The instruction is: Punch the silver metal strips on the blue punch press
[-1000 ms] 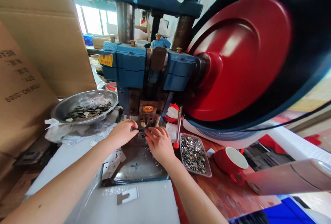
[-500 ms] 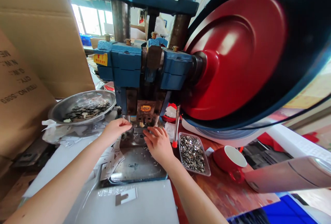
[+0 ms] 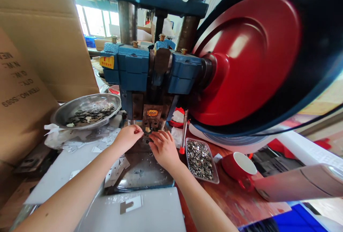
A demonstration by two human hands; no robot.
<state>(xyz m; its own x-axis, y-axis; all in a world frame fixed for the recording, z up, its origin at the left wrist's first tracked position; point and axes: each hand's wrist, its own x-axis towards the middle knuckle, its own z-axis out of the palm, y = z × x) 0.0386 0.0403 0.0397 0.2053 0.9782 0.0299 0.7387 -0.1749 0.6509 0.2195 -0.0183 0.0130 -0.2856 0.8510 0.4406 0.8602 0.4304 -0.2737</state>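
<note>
A blue bench press stands in front of me, its die area low in the middle. My left hand is at the left side of the die, thumb and fingers pinched together. Whatever lies between those fingertips is too small to make out. On the right side of the die my right hand rests palm down, fingers stretched out and slightly apart. Flat metal pieces lie in a loose heap below my left forearm. One notched metal plate lies by itself on the white surface nearer to me.
A steel bowl of thin metal pieces sits at left, beside a cardboard box. At right are a clear tray of small shiny parts, a red mug and a bottle. A large red wheel overhangs them.
My left hand has moved right, closer to the die and to my right hand, still pinched. The right hand has stayed in place. The view has shifted slightly.
</note>
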